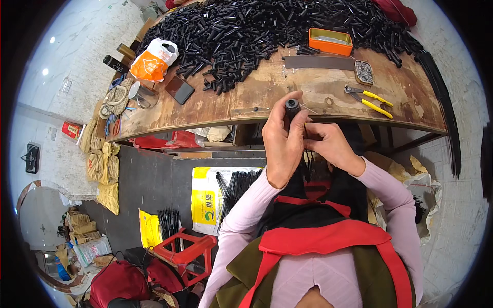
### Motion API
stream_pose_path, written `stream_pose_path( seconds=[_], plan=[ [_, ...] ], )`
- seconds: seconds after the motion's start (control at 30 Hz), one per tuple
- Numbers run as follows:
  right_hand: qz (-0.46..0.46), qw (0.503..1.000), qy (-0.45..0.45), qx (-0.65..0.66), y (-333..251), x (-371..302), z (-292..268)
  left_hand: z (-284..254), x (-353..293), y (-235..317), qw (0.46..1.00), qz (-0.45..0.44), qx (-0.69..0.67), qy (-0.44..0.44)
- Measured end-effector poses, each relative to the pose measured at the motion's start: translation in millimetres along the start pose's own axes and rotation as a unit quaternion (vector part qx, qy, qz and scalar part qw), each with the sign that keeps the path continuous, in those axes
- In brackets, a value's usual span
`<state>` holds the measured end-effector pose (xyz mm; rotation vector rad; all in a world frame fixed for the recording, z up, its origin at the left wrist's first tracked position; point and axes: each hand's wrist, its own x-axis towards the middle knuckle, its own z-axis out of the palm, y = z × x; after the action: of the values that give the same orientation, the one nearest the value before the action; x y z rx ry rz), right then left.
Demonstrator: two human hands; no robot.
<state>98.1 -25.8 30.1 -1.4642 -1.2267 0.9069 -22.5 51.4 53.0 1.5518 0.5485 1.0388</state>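
Note:
My left hand [282,141] is wrapped round a black tubular piece [292,104], whose round hollow end points up toward me, just past the table's near edge. A thin pale wire-like strand sticks out beside it. Close on the right, my right hand [331,146] is closed in a pinch; what lies between its fingertips is hidden. Below the hands, several thin dark rods [308,167] hang over my lap. On the wooden table [257,108] ahead lies a large heap of short black tubes [226,41]. Yellow-handled pliers [370,100] rest to the right of my hands.
An orange tray [330,42], a flat grey-brown bar [318,62] and a dish of small metal bits [363,72] are on the table. Leftward sit a phone [179,90], a glass jar [144,95] and a plastic bag [154,60]. A red stool [187,251] stands on the floor.

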Motion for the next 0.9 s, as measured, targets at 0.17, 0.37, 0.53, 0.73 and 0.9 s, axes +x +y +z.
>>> stream_pose_path(
  seconds=[0.17, 0.37, 0.53, 0.73, 0.9],
  plan=[
    [-0.090, 0.980, 0.005, -0.179, 5.2, 0.6, -24.6, 11.3, 10.8, 0.5, 1.000, 0.011, 0.001, 0.003],
    [-0.162, 0.878, 0.142, -0.428, 30.5, -21.8, -102.9, -9.9, 25.9, -13.9, 0.991, -0.056, -0.041, -0.111],
    [-0.136, 0.808, 0.195, -0.539, 60.1, -7.7, -170.6, 2.4, 20.1, -46.0, 0.943, -0.163, -0.112, -0.267],
    [-0.146, 0.856, 0.132, -0.479, 95.3, -2.9, -197.2, 13.8, 19.1, -48.1, 0.952, -0.154, -0.082, -0.251],
    [0.055, 0.992, 0.114, 0.001, 30.7, -25.8, -156.6, 14.5, 5.9, -42.0, 0.965, -0.121, -0.053, -0.227]
  ],
)
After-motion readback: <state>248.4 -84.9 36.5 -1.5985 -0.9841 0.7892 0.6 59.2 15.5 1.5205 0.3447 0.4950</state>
